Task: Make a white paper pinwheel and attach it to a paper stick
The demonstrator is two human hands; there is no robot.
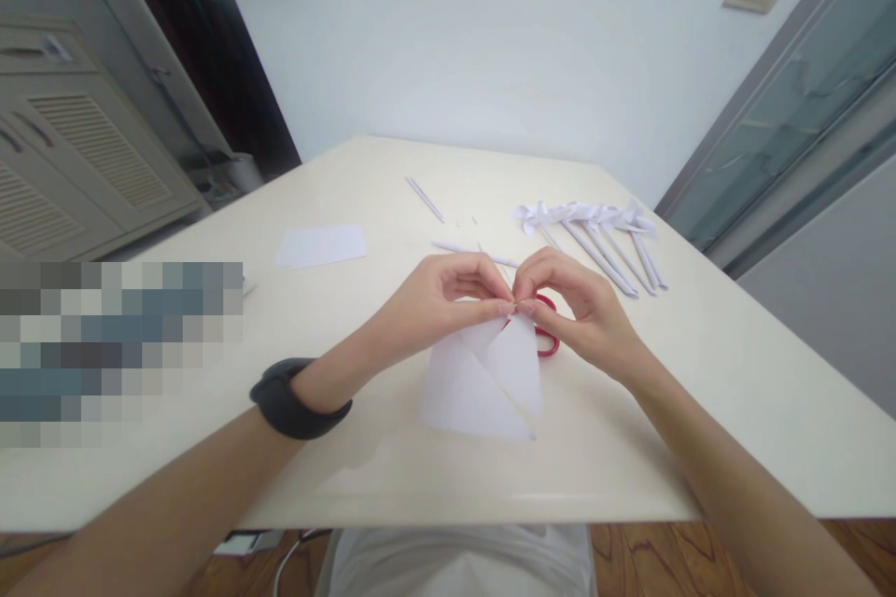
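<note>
One louvered cabinet [105, 112] stands at our far left, beyond the cream table [364, 476]. Coming rightward, we wear a dark wristband [301, 401] on our left wrist, and past it some flat white sheets [322, 245] lie on the tabletop. Farther back rest two thin paper sticks [424, 200], side by side. Our left hand [430, 303] pinches, thumb against fingers, at the upper end of a slit piece of white paper [483, 382], which is in front of us near the middle of the table. Just behind it lies a rolled paper tube [455, 248]. Red-handled scissors [548, 343] show between the paper and our right hand [584, 303], whose fingertips meet the left's in a matching pinch; we cannot tell exactly which fold they grip. Farther right, several paper pinwheels [595, 219] lie in an overlapping row, stems toward us.
</note>
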